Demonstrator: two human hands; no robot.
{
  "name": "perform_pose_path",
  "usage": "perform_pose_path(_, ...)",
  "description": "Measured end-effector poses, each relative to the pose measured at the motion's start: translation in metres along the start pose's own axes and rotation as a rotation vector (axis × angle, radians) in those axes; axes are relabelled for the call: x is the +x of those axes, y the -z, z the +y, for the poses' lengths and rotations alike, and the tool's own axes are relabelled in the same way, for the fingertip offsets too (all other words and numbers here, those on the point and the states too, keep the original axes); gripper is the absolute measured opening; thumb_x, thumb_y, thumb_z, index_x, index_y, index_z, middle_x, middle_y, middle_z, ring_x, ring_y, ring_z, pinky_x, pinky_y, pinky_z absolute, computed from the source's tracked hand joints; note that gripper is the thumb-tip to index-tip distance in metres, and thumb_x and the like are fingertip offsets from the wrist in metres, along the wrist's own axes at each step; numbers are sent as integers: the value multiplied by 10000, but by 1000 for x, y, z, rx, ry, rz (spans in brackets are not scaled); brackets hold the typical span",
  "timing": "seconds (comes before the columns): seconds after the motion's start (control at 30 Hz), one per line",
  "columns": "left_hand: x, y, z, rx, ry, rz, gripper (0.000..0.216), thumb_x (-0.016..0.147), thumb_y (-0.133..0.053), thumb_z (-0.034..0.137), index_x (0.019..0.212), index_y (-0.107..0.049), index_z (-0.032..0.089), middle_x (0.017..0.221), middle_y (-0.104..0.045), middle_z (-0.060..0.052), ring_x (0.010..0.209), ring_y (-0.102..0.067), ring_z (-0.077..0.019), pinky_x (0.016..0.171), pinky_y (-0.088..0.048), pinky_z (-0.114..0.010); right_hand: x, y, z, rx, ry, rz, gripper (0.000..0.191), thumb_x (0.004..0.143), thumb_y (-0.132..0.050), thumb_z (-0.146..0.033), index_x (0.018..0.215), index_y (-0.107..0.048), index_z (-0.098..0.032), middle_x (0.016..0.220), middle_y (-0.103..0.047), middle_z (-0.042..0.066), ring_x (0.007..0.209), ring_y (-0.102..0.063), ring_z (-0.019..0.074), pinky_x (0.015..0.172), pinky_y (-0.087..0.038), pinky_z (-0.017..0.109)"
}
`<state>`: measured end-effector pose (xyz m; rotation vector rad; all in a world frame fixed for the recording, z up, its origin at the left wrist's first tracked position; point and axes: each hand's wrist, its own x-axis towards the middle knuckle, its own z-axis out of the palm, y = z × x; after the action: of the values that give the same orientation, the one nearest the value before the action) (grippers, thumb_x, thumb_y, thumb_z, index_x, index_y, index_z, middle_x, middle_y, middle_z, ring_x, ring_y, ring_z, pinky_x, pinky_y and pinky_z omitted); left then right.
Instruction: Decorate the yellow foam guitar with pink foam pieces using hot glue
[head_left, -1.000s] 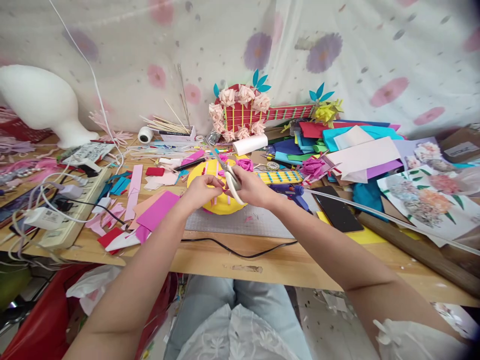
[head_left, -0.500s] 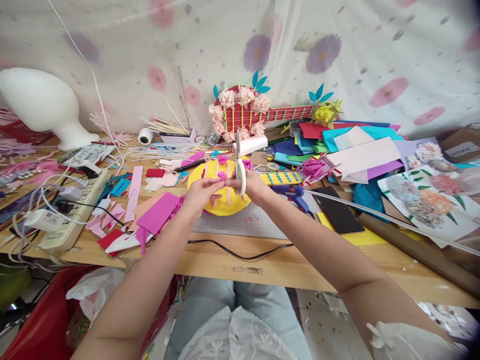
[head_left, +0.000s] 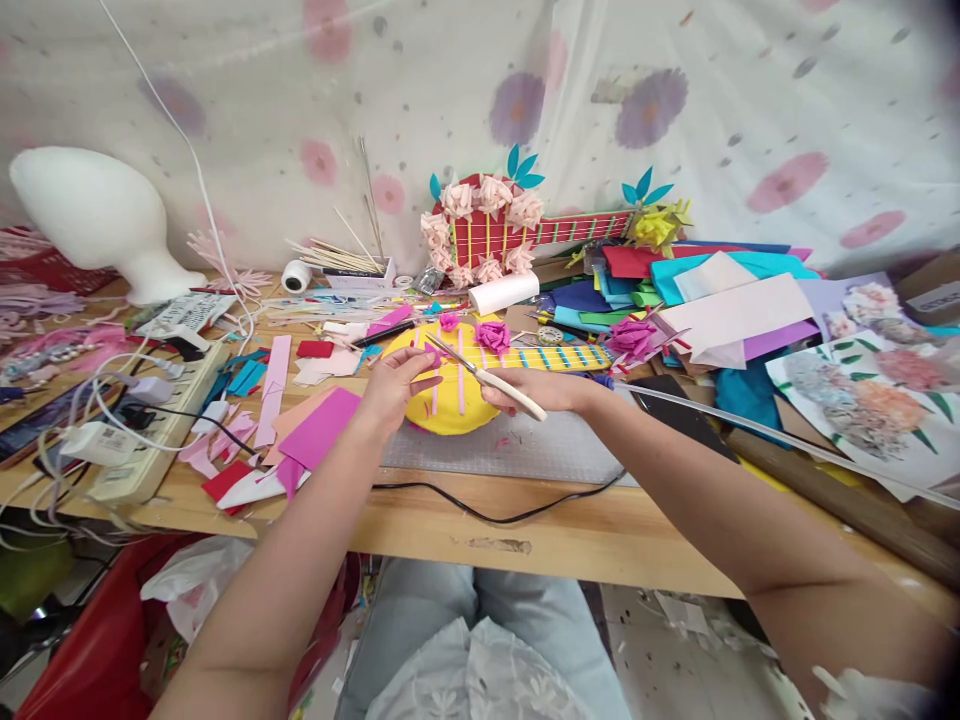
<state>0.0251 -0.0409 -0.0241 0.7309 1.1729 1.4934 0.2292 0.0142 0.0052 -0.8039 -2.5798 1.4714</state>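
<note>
A yellow foam guitar (head_left: 450,405) with pink strings and magenta paper roses lies on a grey cutting mat (head_left: 517,455) before me. My right hand (head_left: 536,388) grips white-handled scissors (head_left: 491,378), blades pointing left over the guitar body. My left hand (head_left: 397,383) is closed in a pinch on a small magenta scrap right at the scissor tips, over the guitar's left edge.
A red foam guitar with pale roses (head_left: 487,235) leans against the flowered curtain. Stacked coloured foam sheets (head_left: 720,295) lie to the right, scraps (head_left: 300,425) and a power strip (head_left: 161,415) to the left. A black cord (head_left: 487,515) runs along the table's front edge.
The scissors swung from pointing up to lying flat, blades leftward toward my left hand. My right hand dropped lower and to the right; the left hand stayed over the guitar.
</note>
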Motion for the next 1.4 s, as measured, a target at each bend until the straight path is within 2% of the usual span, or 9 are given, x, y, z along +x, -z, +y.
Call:
perform_pose_path(0.2, 1, -8, 4, -58, 1, 16, 272, 471, -813, 257, 607, -602, 152, 669, -612, 17, 725, -594, -106, 666, -524, -238, 9, -6, 1, 38, -19, 2, 588, 728, -465, -780, 673, -452, -195, 599, -480, -21, 550, -433, 107, 544, -370, 262)
perform_pose_path(0.43, 0, -11, -5, -56, 37, 63, 226, 493, -783, 240, 613, -616, 146, 691, -627, -2, 734, -601, -116, 636, -525, -231, 15, -13, 7, 57, -45, 36, 588, 725, -471, -778, 684, -458, -191, 587, -488, -25, 545, -450, 105, 539, -374, 253)
perform_pose_path(0.93, 4, -12, -11, -47, 141, 68, 73, 628, -701, 133, 644, -631, 116, 695, -636, -16, 720, -610, -106, 569, -521, -203, 10, -11, 16, 169, -29, -13, 578, 744, -463, -765, 701, -430, -190, 510, -422, -54, 452, -373, 72, 453, -300, 223)
perform_pose_path(1.2, 4, -8, -10, -52, 165, 20, 50, 645, -685, 113, 628, -638, 114, 679, -632, -6, 704, -609, -94, 562, -526, -195, 10, -10, 19, 266, -67, -7, 580, 668, -582, -747, 672, -407, -194, 508, -375, -72, 431, -339, 52, 416, -252, 211)
perform_pose_path(1.4, 1, -3, -6, -21, 163, 1, 67, 628, -708, 140, 637, -648, 112, 697, -649, -22, 718, -612, -103, 576, -532, -198, 10, -10, 18, 296, -52, -28, 563, 669, -625, -705, 647, -390, -195, 490, -341, -87, 414, -314, 40, 402, -235, 205)
